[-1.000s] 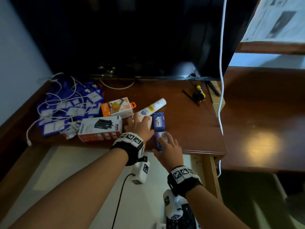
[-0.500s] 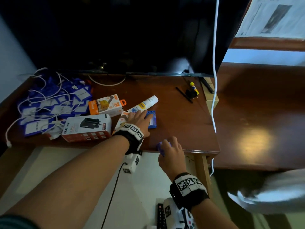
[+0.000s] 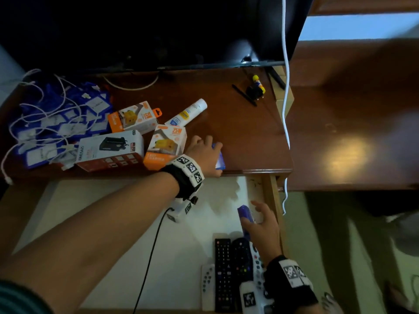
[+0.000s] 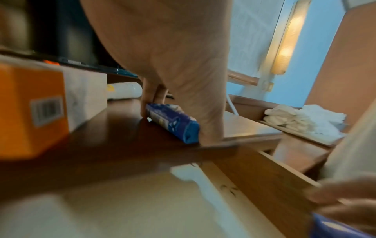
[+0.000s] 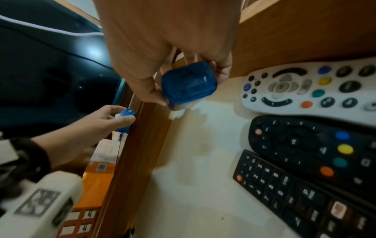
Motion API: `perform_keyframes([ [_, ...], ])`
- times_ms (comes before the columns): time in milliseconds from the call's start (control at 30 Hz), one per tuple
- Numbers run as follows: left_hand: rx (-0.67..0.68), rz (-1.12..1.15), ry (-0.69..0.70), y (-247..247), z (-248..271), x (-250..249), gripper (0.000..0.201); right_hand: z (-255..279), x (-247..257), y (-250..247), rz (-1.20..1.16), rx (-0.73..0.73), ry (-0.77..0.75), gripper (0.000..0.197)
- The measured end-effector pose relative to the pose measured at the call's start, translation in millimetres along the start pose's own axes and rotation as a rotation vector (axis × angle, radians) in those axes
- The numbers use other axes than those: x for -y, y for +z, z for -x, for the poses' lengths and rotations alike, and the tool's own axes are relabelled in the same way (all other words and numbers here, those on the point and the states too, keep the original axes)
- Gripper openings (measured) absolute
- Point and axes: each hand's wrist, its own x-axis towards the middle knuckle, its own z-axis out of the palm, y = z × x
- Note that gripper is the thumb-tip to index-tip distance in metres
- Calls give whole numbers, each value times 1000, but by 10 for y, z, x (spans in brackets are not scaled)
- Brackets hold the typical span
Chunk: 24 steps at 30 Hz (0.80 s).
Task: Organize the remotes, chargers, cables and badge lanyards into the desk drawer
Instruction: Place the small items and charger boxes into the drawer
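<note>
My left hand (image 3: 209,152) grips a small blue box (image 3: 220,158) at the desk's front edge; in the left wrist view that blue box (image 4: 173,123) lies on the wood between fingers and thumb. My right hand (image 3: 258,220) holds a second blue box (image 3: 244,215) low inside the open drawer (image 3: 136,223), near its right wall. The right wrist view shows this second box (image 5: 189,83) pinched just above the white drawer floor. Several remotes (image 3: 224,273) lie side by side in the drawer's front right. Charger boxes (image 3: 108,150) sit on the desk beside a pile of blue badge lanyards (image 3: 56,123) tangled with white cables.
A white tube (image 3: 188,113) lies behind the orange charger boxes (image 3: 166,146). A black plug and pen (image 3: 254,91) rest at the desk's back right, under the TV (image 3: 158,30). A white cable (image 3: 286,98) hangs down the desk's right side.
My right hand has carried its blue box off the desk and down into the drawer. My left hand has drawn the other blue box to the desk's front edge.
</note>
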Motion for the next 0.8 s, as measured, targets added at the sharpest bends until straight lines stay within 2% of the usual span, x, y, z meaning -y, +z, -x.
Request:
perform_keyframes([
  [67, -39, 25, 47, 104, 270, -167, 87, 32, 12, 53, -53, 31, 71, 52],
  [167, -70, 222, 77, 392, 708, -359, 96, 79, 46, 226, -167, 115, 166, 47],
  [233, 12, 392, 39, 662, 994, -436, 100, 121, 35, 359, -175, 136, 191, 40],
  [367, 311, 732, -171, 1238, 1565, -432, 102, 280, -32, 605, -247, 235, 310, 43],
  [500, 519, 700, -187, 1506, 1898, -358, 81, 396, -62, 831, -112, 316, 250, 38],
  [600, 653, 681, -145, 1545, 1998, -374, 75, 424, -54, 1053, 40, 398, 205, 51],
  [700, 696, 677, -72, 1568, 2021, -425, 82, 394, -14, 1260, 289, 468, 94, 63],
  [800, 697, 676, -28, 1594, 2053, -431, 79, 394, 24, 1371, 484, 490, 36, 62],
])
